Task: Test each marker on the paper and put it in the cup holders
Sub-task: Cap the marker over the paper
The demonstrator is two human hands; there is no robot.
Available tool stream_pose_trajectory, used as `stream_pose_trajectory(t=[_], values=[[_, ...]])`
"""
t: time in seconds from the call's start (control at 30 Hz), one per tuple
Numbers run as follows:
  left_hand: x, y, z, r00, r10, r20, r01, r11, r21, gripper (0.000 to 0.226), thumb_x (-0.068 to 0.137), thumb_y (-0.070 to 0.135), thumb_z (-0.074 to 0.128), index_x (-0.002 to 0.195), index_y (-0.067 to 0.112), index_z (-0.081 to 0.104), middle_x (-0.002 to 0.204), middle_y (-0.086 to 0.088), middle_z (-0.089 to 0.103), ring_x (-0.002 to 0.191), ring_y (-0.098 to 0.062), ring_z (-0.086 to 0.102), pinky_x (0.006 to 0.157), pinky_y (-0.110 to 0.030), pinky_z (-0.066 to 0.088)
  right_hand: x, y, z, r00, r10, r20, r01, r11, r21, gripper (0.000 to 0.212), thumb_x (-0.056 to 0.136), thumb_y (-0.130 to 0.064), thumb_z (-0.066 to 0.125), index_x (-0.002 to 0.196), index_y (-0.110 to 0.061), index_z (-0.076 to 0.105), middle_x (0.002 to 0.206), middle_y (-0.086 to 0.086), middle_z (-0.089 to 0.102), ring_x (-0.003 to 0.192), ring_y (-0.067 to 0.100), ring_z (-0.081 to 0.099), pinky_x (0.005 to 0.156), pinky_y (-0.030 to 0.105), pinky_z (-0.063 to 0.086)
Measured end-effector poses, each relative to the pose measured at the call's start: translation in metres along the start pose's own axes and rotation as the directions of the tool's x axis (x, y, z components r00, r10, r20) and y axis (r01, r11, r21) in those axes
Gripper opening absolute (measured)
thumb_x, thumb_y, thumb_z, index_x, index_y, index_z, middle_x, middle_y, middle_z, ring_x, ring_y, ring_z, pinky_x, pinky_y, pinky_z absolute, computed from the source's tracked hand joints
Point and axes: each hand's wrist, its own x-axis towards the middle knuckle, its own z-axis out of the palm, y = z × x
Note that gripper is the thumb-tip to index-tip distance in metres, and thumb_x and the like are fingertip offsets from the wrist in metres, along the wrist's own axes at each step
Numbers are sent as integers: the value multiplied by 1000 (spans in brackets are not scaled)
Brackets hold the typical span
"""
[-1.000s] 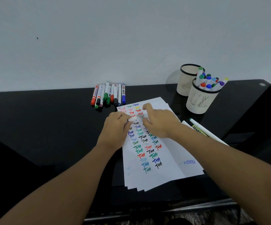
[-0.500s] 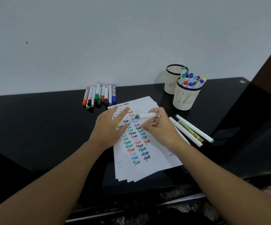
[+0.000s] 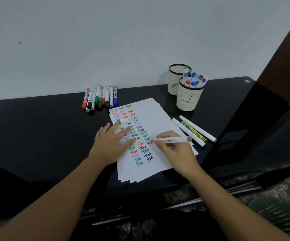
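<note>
A stack of white paper [image 3: 155, 119] covered in coloured "Test" marks lies on the black table. My right hand [image 3: 175, 150] grips an uncapped grey-tipped white marker [image 3: 171, 140], its tip touching the paper near the middle column. My left hand [image 3: 112, 145] presses flat on the paper's left side. A white cap [image 3: 123, 120] lies on the paper above my left fingers. Two cream cup holders stand at the back right: the near one [image 3: 188, 99] is full of markers, the far one [image 3: 173, 84] looks empty.
A row of several whiteboard markers [image 3: 100, 98] lies at the back, left of the paper. Three more markers [image 3: 193, 131] lie right of the paper. A dark vertical panel [image 3: 280, 66] rises at the right. The table's front edge [image 3: 184, 183] is near my arms.
My hands separated after uncapping the marker. The cap now lies on the paper, my left hand flattened on the sheet, and my right hand brought the marker tip down to the paper.
</note>
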Motion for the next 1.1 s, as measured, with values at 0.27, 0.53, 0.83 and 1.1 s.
stream_pose_trajectory(t=[0.27, 0.53, 0.83, 1.1], values=[[-2, 2, -1, 1000, -19, 23, 18, 1000, 22, 78, 83, 91, 20, 152, 56, 23, 169, 6, 8, 155, -24, 2, 125, -48, 1, -8, 1, -1, 1000, -8, 23, 8, 1000, 0, 9, 95, -32, 73, 99, -25, 69, 89, -17, 69, 75, -2, 55, 69, 15, 46], [-1, 3, -2, 999, -27, 31, 26, 999, 38, 82, 80, 93, 18, 153, 56, 21, 169, 6, 8, 156, -24, 2, 125, -48, 1, -7, 2, -1, 999, 25, 30, -24, 999, -38, 11, 99, -41, 67, 101, -30, 68, 93, -15, 70, 84, 1, 62, 73, 17, 47], [-1, 3, -1, 999, -28, 25, 27, 999, 41, 82, 80, 93, 20, 153, 55, 22, 169, 5, 8, 156, -24, 3, 126, -48, 2, -7, 2, -1, 995, 68, 67, -55, 982, -178, 13, 105, -43, 55, 103, -32, 61, 96, -12, 69, 94, 5, 63, 79, 29, 48], [1, 3, -1, 999, -26, 43, 24, 998, 58, 83, 79, 93, 19, 153, 55, 20, 169, 5, 7, 156, -26, 2, 126, -48, 2, -7, 1, -1, 994, 56, 93, -33, 972, -234, 13, 105, -42, 54, 107, -31, 62, 99, -15, 69, 96, 1, 63, 80, 26, 50]])
